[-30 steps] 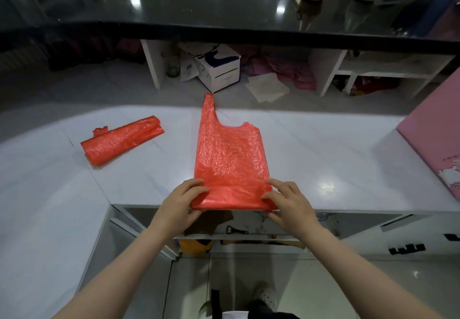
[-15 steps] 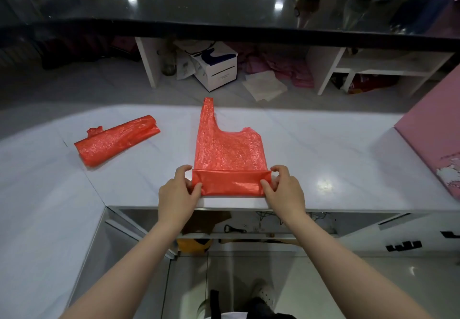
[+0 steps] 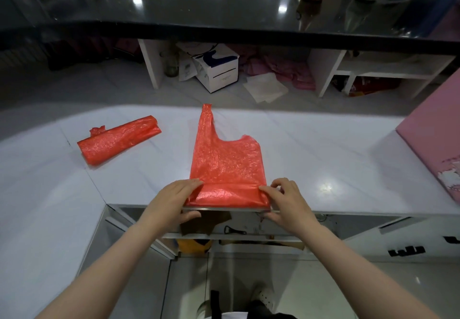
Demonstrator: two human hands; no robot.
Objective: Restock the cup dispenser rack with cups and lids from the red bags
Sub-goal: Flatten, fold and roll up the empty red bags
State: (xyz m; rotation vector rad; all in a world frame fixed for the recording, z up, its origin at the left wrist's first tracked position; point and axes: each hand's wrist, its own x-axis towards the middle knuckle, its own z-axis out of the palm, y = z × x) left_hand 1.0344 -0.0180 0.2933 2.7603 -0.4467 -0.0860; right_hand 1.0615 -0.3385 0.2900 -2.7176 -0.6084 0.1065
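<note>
Item: flat red bag, empty, lying on the white counter at its near edge, long axis running 6 to 12 o'clock with the handle strap at 12 and the folded bottom band at 6. Left hand and right hand each pinch one end of that band, equally near it. Second item: rolled red bag, at 10 o'clock, well apart, untouched.

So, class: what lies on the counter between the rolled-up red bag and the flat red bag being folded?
Nothing: in the head view, only bare white counter separates the rolled bag from the flat bag.
</note>
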